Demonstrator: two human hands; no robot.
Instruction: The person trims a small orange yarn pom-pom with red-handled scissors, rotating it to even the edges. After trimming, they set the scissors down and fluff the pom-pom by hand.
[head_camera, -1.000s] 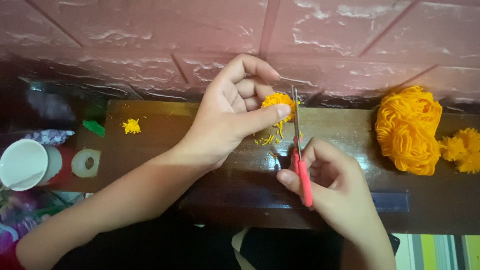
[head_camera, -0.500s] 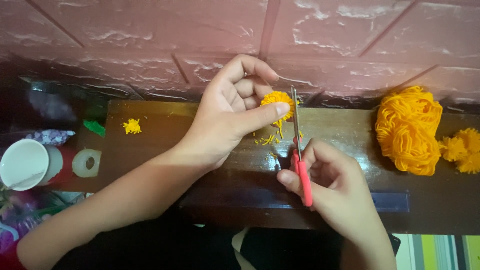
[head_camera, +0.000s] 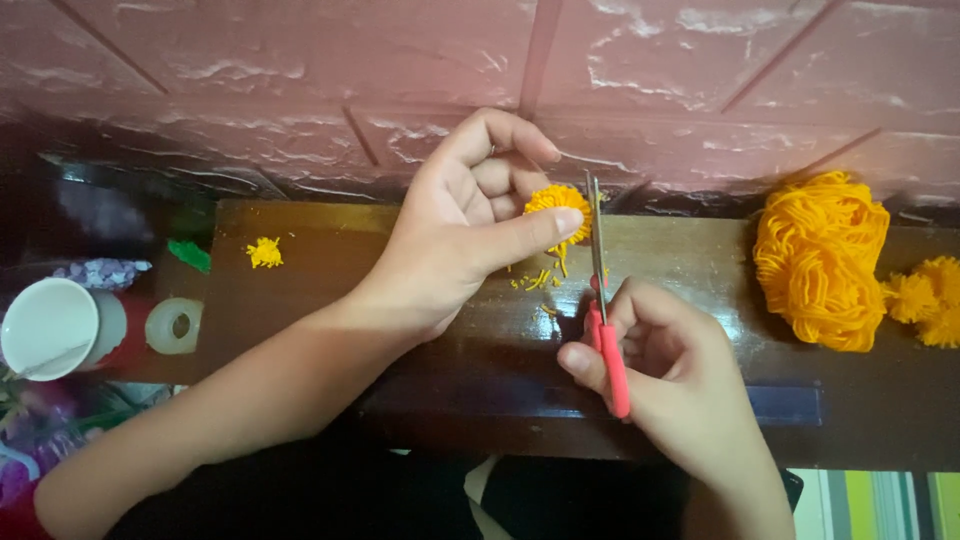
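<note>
The left hand (head_camera: 470, 235) is pinching a small orange yarn pompom (head_camera: 556, 203) between thumb and curled fingers, holding it just above the far edge of the dark wooden shelf (head_camera: 330, 300), close to the pink brick-pattern wall (head_camera: 300, 80). The right hand (head_camera: 660, 375) is closed around the red handles of a pair of scissors (head_camera: 603, 300), fingers wrapped tight. The blades are lying nearly together, their edge touching the pompom's right side.

To trim well here, it is judged best to be taking small snips off the surface only, turning the ball a little between cuts so it is staying round, and keeping the thumb tip clear of the blade line, since it is sitting just beside the steel.

The scissors' long axis is running almost straight away from the person, tips pointing toward the wall, handles toward the body, leaning only slightly. The pompom itself is round, with no clear long axis.

Orange yarn clippings (head_camera: 535, 283) are lying on the shelf under the hands. Further right a loose bundle of orange yarn (head_camera: 820, 260) is resting beside another pompom (head_camera: 925, 300); to the left are a small yellow tuft (head_camera: 265, 252), a tape roll (head_camera: 173, 326) and a white cup (head_camera: 50, 328).
</note>
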